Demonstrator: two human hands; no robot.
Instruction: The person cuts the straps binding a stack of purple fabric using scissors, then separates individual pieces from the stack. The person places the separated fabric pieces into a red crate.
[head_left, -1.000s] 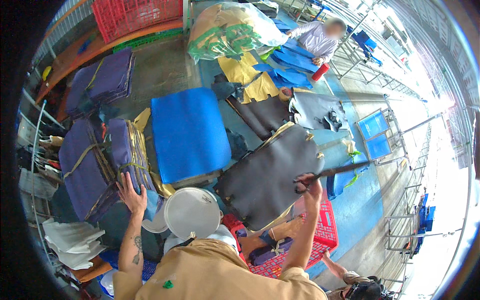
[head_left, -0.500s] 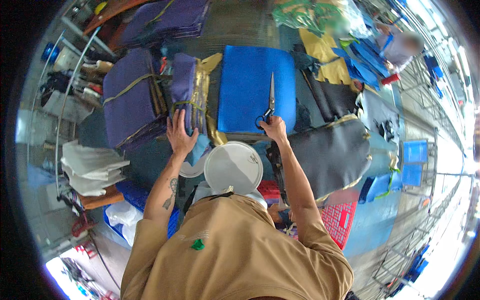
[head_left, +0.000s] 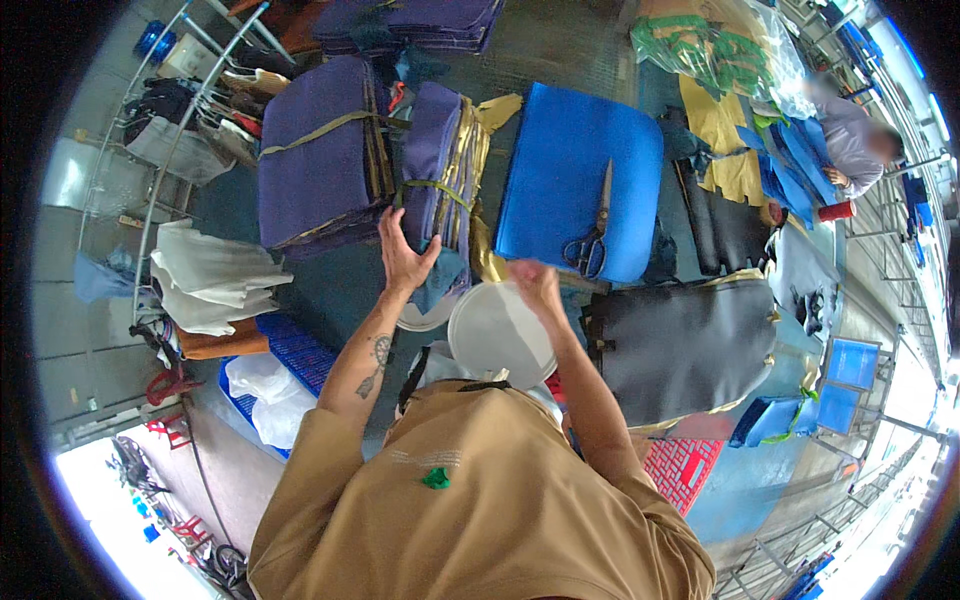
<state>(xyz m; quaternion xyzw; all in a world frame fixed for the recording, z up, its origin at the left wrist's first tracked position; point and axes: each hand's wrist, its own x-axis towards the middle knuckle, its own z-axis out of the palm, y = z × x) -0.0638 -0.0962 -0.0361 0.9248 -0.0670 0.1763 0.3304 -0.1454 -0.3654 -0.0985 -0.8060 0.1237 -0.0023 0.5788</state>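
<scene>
My left hand (head_left: pixel 405 262) rests against the near end of a narrow purple and gold bundle (head_left: pixel 432 140), its thumb and fingers apart. A yellow-green tie (head_left: pixel 435 186) runs round that bundle. By the same hand a light blue scrap (head_left: pixel 440 285) hangs at the bundle's near end. My right hand (head_left: pixel 538 285), smeared by motion, is over the far edge of a round white lid (head_left: pixel 495 335); its fingers cannot be made out. Black-handled scissors (head_left: pixel 598 225) lie on a stack of blue sheets (head_left: pixel 560 160), blades pointing away, apart from my right hand.
Left of the narrow bundle stands a larger tied purple stack (head_left: pixel 315 160). Black sheets (head_left: pixel 690 345) lie at the right, with a red crate (head_left: pixel 683 468) below. White cloth (head_left: pixel 210 275) is piled at the left. A co-worker (head_left: pixel 850 150) is at the far right.
My right hand has let go of the scissors, which now lie on the blue stack, and has drawn back toward me. The view has shifted, while my left hand stays at the purple bundle.
</scene>
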